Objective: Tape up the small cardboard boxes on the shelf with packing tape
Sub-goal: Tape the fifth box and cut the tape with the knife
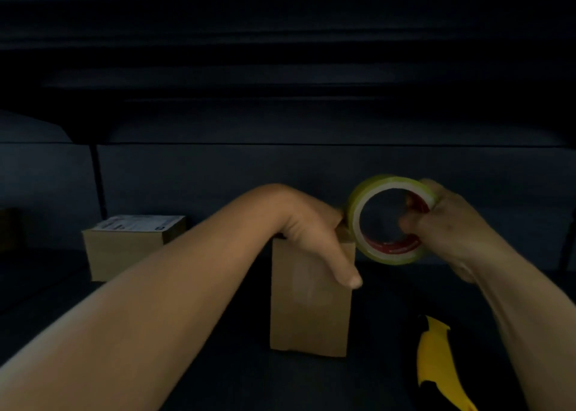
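From the head camera, looking forward and down into a dim shelf bay, a tall narrow cardboard box stands upright on the dark shelf, its long axis vertical and one broad face turned toward the person. The left hand is draped over its top edge, thumb running down the near face, the other fingers over the top and out of sight; I'd say it is there to pin the flaps down and keep the light box from sliding while tape goes on. How those hidden fingers lie I cannot tell.

Just beside the box's upper right corner, the right hand holds a roll of clear packing tape on edge, its open core facing the camera. The fingers curl through the core and the thumb sits on the outer rim, so the roll can turn as it is drawn along. The roll touches or nearly touches the box's top corner by the left hand; a free end of tape seems to be caught there, though the blur makes that uncertain. It looks like the start of a strip across the top.

Farther back on the left, well apart, a second, squatter box sits with a white label on its lid. Near the right forearm a yellow and black utility knife lies on the shelf, likely for cutting the tape.
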`<state>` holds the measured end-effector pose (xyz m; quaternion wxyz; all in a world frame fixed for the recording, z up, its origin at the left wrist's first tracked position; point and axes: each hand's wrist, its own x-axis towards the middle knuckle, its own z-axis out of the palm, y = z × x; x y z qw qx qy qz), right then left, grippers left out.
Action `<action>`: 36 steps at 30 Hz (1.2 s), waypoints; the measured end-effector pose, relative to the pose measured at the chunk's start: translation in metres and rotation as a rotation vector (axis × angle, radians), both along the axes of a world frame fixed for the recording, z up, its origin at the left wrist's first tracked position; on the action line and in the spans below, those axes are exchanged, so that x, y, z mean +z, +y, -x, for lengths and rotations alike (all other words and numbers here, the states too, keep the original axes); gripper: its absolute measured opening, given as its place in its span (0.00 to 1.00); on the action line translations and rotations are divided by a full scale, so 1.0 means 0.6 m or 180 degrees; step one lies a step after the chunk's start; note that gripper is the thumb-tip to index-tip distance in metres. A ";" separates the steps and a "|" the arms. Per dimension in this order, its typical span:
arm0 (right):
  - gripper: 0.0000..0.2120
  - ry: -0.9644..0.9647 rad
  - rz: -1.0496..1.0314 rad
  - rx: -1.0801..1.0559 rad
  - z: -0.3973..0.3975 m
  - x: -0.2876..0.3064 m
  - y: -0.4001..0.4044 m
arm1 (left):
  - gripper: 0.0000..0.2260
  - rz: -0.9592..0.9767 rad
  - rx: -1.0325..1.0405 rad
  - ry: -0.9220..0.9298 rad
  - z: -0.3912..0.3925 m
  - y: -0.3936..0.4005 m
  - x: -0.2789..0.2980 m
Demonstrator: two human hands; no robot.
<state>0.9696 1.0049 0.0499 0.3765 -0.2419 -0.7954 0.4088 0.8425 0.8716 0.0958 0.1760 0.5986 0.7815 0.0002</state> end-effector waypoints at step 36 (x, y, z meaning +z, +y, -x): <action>0.22 0.0137 0.0415 0.0635 0.089 0.016 -0.032 | 0.46 -0.1614 0.0871 -0.1854 0.161 -0.145 -0.172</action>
